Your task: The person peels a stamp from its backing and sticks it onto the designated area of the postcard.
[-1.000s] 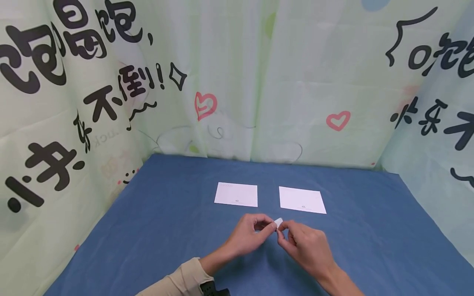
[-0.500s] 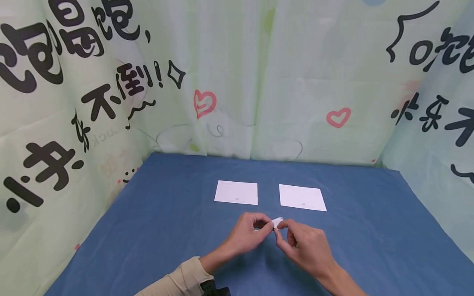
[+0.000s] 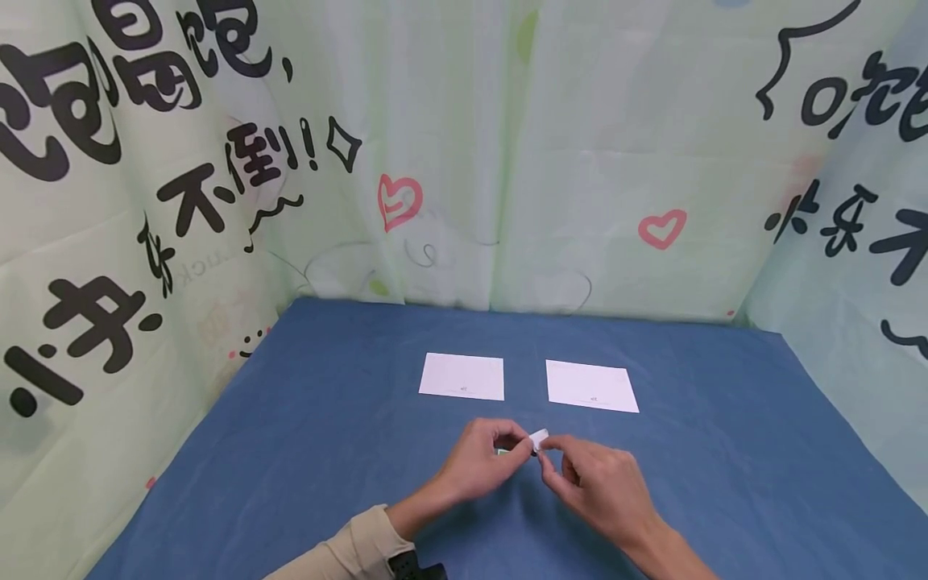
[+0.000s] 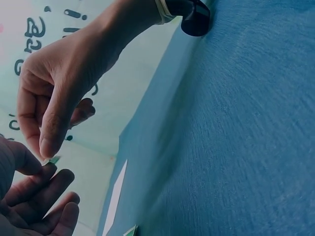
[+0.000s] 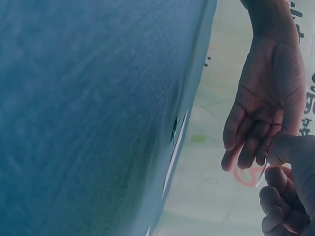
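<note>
A small, pale, flat piece [image 3: 539, 438] is between the fingertips of both hands, above the blue cloth. My left hand [image 3: 484, 457] pinches its left side with thumb and fingers. My right hand [image 3: 598, 483] pinches its right side between thumb and forefinger. In the left wrist view, a bit of green shows on the piece [image 4: 54, 160] at the meeting fingertips. What kind of thing it is I cannot tell. A green-edged flat item [image 3: 502, 452] lies on the cloth, mostly hidden behind my left fingers; its corner [image 4: 130, 231] also appears in the left wrist view.
Two white cards [image 3: 461, 376] [image 3: 593, 387] with small print lie side by side on the blue cloth [image 3: 348, 403], beyond my hands. A pale curtain [image 3: 464, 161] with black lettering and pink hearts surrounds the table at the back and sides.
The pale piece has turned and shifted slightly left between the fingertips. My right fingers have moved a little left with it. A green edge now shows behind my left fingers.
</note>
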`<state>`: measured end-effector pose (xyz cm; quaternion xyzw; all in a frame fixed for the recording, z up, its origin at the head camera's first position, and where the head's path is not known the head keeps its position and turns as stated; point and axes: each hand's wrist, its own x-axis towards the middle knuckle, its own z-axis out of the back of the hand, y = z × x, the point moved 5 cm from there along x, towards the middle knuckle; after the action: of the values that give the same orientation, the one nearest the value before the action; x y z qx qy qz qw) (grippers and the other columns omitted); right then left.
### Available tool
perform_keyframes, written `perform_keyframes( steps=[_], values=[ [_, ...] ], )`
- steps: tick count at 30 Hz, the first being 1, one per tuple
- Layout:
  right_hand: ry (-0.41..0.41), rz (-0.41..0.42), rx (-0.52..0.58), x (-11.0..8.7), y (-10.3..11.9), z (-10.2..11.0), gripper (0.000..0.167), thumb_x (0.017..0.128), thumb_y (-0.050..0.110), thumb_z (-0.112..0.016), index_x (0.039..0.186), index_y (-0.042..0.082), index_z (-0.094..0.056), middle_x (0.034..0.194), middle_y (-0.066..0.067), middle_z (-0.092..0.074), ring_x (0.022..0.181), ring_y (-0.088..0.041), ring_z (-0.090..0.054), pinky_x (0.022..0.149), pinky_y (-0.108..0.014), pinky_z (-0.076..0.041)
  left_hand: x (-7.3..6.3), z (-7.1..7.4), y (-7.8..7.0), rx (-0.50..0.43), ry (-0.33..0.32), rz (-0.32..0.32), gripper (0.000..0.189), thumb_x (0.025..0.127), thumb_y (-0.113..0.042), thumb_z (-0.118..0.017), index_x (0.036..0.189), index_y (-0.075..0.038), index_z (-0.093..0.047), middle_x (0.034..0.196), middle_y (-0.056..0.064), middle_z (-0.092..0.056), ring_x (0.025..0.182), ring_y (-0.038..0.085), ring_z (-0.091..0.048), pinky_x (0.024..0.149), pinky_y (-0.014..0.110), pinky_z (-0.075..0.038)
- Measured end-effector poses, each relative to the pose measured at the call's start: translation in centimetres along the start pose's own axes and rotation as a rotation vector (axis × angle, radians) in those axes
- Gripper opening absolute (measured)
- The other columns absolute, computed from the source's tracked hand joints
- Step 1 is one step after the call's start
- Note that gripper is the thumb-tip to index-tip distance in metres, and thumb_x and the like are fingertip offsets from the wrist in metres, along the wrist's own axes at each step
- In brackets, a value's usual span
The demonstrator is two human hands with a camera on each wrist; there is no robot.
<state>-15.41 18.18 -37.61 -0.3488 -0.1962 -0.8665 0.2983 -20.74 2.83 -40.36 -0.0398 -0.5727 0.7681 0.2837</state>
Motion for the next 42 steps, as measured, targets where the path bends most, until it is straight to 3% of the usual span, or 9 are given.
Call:
perform_keyframes(
  steps=[6, 9, 12, 17, 27, 34, 38, 42],
  values=[
    [0.009, -0.002, 0.029, -0.2, 0.0, -0.2, 0.046, 0.105, 0.045, -0.044, 0.091, 0.014, -0.074, 0.060, 0.020, -0.038, 0.054, 0.011, -0.027, 0.048, -0.007, -0.022, -0.2, -0.1, 0.1, 0.038, 0.026, -0.027, 0.017, 0.100, -0.012, -0.062, 0.094, -0.004, -0.076, 0.091, 0.008, -0.076, 0.085, 0.006, -0.068, 0.087, 0.032, -0.055],
    [0.021, -0.006, 0.046, -0.3, 0.0, -0.3, 0.026, 0.101, 0.033, -0.058, 0.091, 0.014, -0.073, 0.060, 0.021, -0.039, 0.054, 0.012, -0.028, 0.049, -0.007, -0.024, -0.3, -0.2, 0.1, 0.069, 0.045, -0.046, 0.017, 0.101, -0.011, -0.061, 0.096, -0.004, -0.076, 0.093, 0.008, -0.076, 0.088, 0.006, -0.068, 0.086, 0.031, -0.055],
    [0.036, -0.017, 0.056, -0.3, -0.1, -0.3, 0.003, 0.088, 0.015, -0.074, 0.091, 0.014, -0.073, 0.060, 0.021, -0.040, 0.054, 0.012, -0.029, 0.049, -0.008, -0.026, -0.3, -0.3, 0.0, 0.111, 0.059, -0.077, 0.016, 0.101, -0.010, -0.061, 0.098, -0.005, -0.076, 0.094, 0.007, -0.076, 0.090, 0.006, -0.068, 0.084, 0.029, -0.055],
    [0.046, -0.037, 0.064, -0.1, -0.1, -0.2, 0.024, 0.071, 0.001, -0.083, 0.090, 0.014, -0.074, 0.060, 0.022, -0.041, 0.054, 0.012, -0.031, 0.049, -0.008, -0.028, -0.3, -0.5, -0.2, 0.160, 0.078, -0.106, 0.015, 0.100, -0.009, -0.062, 0.099, -0.005, -0.076, 0.094, 0.003, -0.076, 0.089, 0.001, -0.064, 0.084, 0.028, -0.055],
    [0.029, -0.085, 0.044, 0.0, -0.6, 0.4, 0.020, 0.075, 0.004, -0.081, 0.088, 0.017, -0.073, 0.062, 0.023, -0.037, 0.052, 0.012, -0.027, 0.048, -0.009, -0.025, -0.3, -0.2, 0.0, 0.121, 0.053, -0.060, 0.012, 0.096, -0.006, -0.065, 0.092, -0.004, -0.076, 0.086, -0.001, -0.074, 0.077, 0.000, -0.058, 0.072, 0.021, -0.051],
    [0.058, -0.135, -0.003, -0.3, -1.0, 0.6, 0.021, 0.077, 0.004, -0.082, 0.087, 0.018, -0.071, 0.061, 0.025, -0.036, 0.051, 0.012, -0.027, 0.047, -0.011, -0.025, -0.5, 0.5, 0.5, 0.124, 0.024, -0.025, 0.012, 0.097, -0.009, -0.065, 0.092, -0.005, -0.076, 0.088, 0.001, -0.075, 0.083, 0.005, -0.065, 0.081, 0.031, -0.056],
    [0.074, -0.151, -0.010, -0.4, -1.1, 0.6, 0.022, 0.077, 0.004, -0.082, 0.088, 0.020, -0.071, 0.062, 0.026, -0.036, 0.051, 0.012, -0.027, 0.047, -0.011, -0.026, -0.6, 0.9, 0.9, 0.074, 0.021, 0.023, 0.014, 0.098, -0.013, -0.066, 0.093, -0.005, -0.075, 0.087, 0.002, -0.075, 0.080, 0.010, -0.067, 0.074, 0.025, -0.054],
    [0.077, -0.147, -0.007, -0.5, -1.2, 0.5, 0.023, 0.077, 0.003, -0.081, 0.089, 0.021, -0.071, 0.062, 0.027, -0.036, 0.051, 0.012, -0.028, 0.047, -0.011, -0.026, -0.6, 1.0, 1.1, -0.015, 0.028, 0.068, 0.015, 0.099, -0.010, -0.064, 0.093, -0.002, -0.075, 0.086, 0.007, -0.076, 0.079, 0.022, -0.072, 0.067, 0.021, -0.051]
  ],
)
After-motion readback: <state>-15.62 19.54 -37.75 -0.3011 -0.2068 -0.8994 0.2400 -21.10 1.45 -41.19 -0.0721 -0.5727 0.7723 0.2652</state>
